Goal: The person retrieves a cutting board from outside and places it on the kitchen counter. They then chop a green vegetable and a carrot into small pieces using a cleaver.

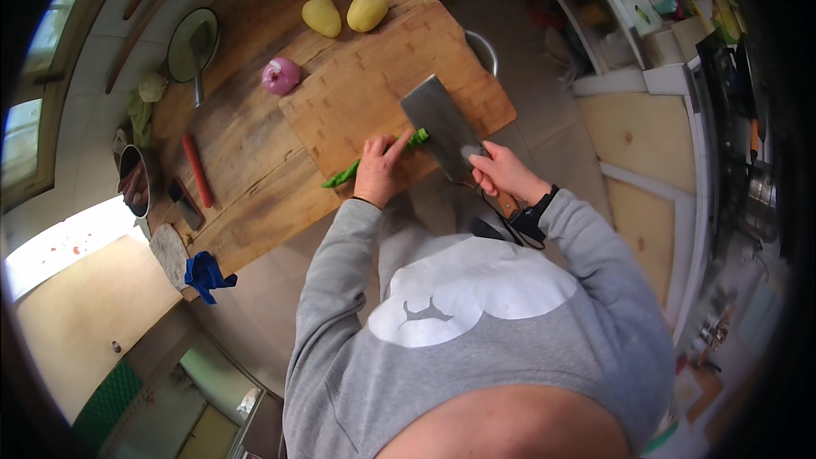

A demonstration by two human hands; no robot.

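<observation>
A long green pepper (pixel 344 176) lies across the near edge of a wooden cutting board (pixel 357 89). My left hand (pixel 377 169) presses it down, with fingers over its middle and both ends showing. In my right hand (pixel 507 172) is a cleaver (pixel 440 124), held by its wooden handle. Its broad steel blade stands right beside the pepper's right end; whether the edge touches the board is hard to tell. Beyond the board lie two peeled potatoes (pixel 322 16) and a peeled purple onion (pixel 280 76).
On the wooden table (pixel 248 153) lie a red stick-shaped item (pixel 197 171), a dark flat item (pixel 185 204) and a blue cloth (pixel 206 275). A metal pot (pixel 136 180) stands at the left edge. A round-headed pan or mirror-like dish (pixel 185 44) rests near the wall.
</observation>
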